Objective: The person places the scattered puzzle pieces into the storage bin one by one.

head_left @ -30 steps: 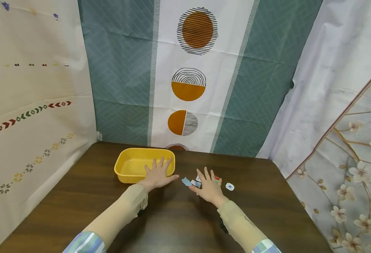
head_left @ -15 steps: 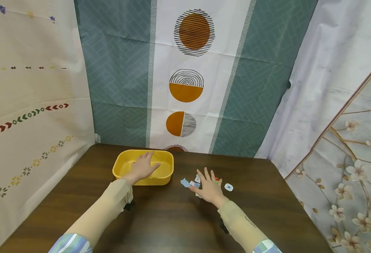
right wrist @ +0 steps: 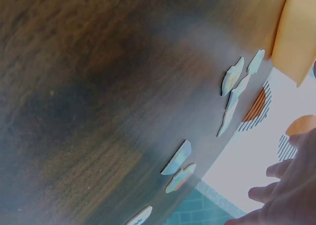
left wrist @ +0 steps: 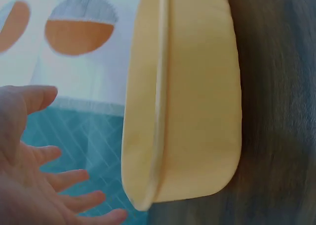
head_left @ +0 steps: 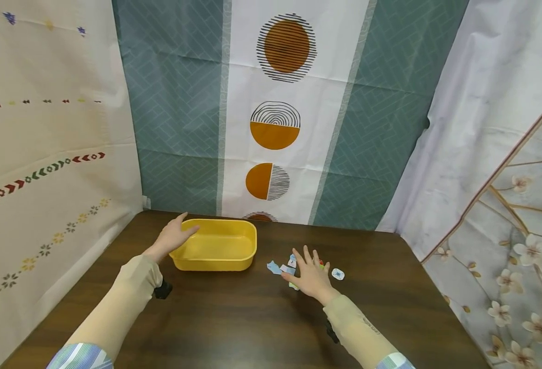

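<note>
- My left hand point(head_left: 170, 241): fingers spread wide, nothing held. Within the last second it has passed leftward across the yellow tray point(head_left: 213, 265), from its right end to its left; no contact shows in the left wrist view.
- My right hand point(head_left: 314, 279): fingers likewise spread wide and holding nothing, poised as before above the loose flat pieces.
- Meaning of the change: my two hands now stand well apart, one beside the tray, the other over the pieces; as I judge it, the handling of either has not yet begun, since neither has shifted on the counter point(head_left: 234, 323).
- Pieces, right of the tray: thin and stiff-looking, perhaps card, with irregular outlines. A light-blue piece point(head_left: 273, 267) lies nearest the tray; a green-tinted piece point(head_left: 294, 286) lies by my right thumb; a rounded white piece with a blue star-like print point(head_left: 338, 274) lies farthest right. Others are partly hidden by my hand.
- Tray: smooth, probably plastic; oblong, with rounded corners and a raised rim.
- Counter: dark brown, wood-grained, faintly glossy.
- Beyond: a teal-and-white curtain point(head_left: 178, 128), lightly creased, printed with orange discs and black lines.
</note>
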The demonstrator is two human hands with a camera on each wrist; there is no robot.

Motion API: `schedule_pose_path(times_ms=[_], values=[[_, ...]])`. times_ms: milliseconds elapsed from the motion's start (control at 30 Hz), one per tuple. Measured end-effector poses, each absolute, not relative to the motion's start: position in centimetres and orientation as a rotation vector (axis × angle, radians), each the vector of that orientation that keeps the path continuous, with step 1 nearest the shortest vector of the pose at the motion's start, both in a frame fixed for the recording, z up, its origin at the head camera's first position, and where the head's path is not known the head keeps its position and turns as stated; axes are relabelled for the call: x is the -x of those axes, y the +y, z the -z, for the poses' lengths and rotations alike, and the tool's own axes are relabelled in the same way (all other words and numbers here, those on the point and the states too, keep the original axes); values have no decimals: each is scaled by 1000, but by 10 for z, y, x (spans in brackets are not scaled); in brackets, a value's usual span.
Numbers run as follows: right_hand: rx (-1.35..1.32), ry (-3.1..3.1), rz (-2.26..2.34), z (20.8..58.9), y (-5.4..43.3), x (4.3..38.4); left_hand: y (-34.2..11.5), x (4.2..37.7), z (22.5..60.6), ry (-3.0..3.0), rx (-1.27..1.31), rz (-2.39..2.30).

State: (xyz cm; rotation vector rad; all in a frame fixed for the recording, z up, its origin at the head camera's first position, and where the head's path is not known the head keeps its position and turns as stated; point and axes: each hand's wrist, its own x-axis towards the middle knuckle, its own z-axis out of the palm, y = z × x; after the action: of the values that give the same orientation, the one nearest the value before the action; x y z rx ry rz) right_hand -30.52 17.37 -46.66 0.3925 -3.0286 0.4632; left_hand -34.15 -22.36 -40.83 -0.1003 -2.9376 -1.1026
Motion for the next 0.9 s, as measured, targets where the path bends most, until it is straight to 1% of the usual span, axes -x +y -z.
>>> schedule_pose_path(times_ms=[167, 267, 667, 900], values=[[-392, -3026, -463, 466, 174, 304, -244, 338, 413, -2824, -12, 1610], [-390, -3028, -473, 467, 174, 305, -256, 336, 416, -2766, -92, 1795], [-372, -3015, -493, 469, 177, 304, -287, 342, 440, -2596, -279, 2206], [-386, -3001, -504, 468, 178, 301, -295, 348, 455, -2617, -225, 2279]])
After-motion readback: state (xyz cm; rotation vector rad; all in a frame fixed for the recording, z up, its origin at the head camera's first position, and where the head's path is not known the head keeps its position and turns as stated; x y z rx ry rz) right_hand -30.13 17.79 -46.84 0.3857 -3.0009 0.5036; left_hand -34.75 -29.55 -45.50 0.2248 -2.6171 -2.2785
